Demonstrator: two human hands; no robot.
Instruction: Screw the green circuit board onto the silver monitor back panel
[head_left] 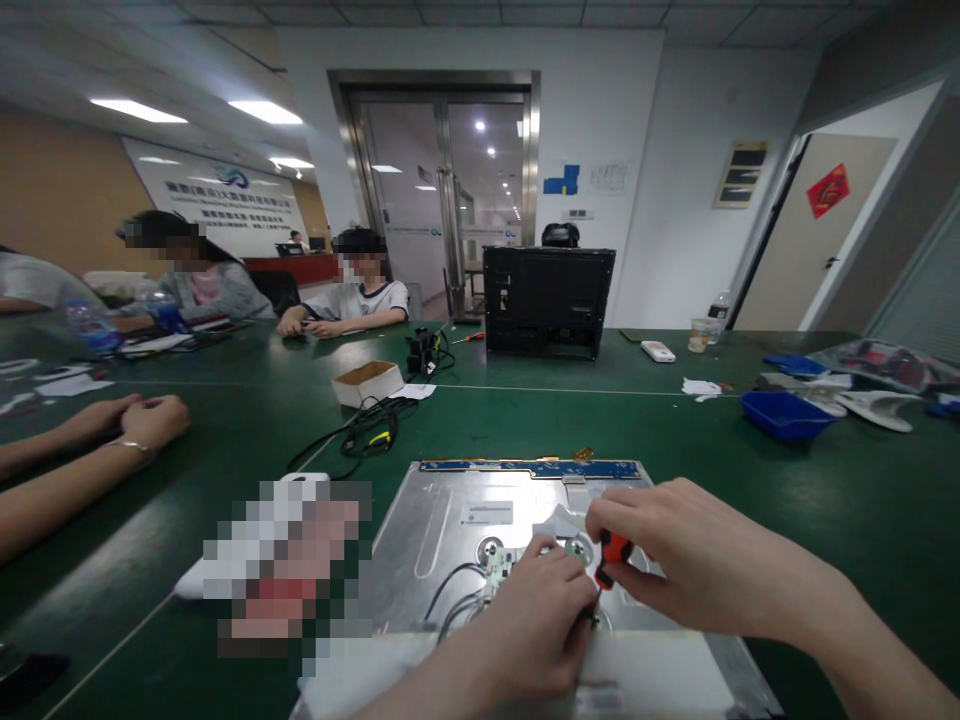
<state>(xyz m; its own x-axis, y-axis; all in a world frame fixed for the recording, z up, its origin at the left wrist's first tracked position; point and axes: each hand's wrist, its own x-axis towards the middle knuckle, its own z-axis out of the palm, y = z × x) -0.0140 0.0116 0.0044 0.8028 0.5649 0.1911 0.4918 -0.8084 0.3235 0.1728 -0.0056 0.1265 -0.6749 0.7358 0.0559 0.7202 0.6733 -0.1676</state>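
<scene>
A flat silver metal panel [450,500], which looks like the back of a display, lies on the table in front of me. A blue circuit strip [517,468] runs along its far edge. My right hand [697,550] grips a red and black screwdriver [616,548], tilted with its shaft pointing down at the panel. Close beside the tip, my left hand [525,610] rests on the panel with curled fingers; what they hold, if anything, is hidden. A small green circuit board [501,566] with dark cables [450,600] partly shows beyond the left hand.
On the green table [675,440] are a small open cardboard box [367,384], a black cable [352,440], a blue tray [786,415] and a large black frame [550,300]. Another person's hands [150,422] rest at the left. Other people sit across the table.
</scene>
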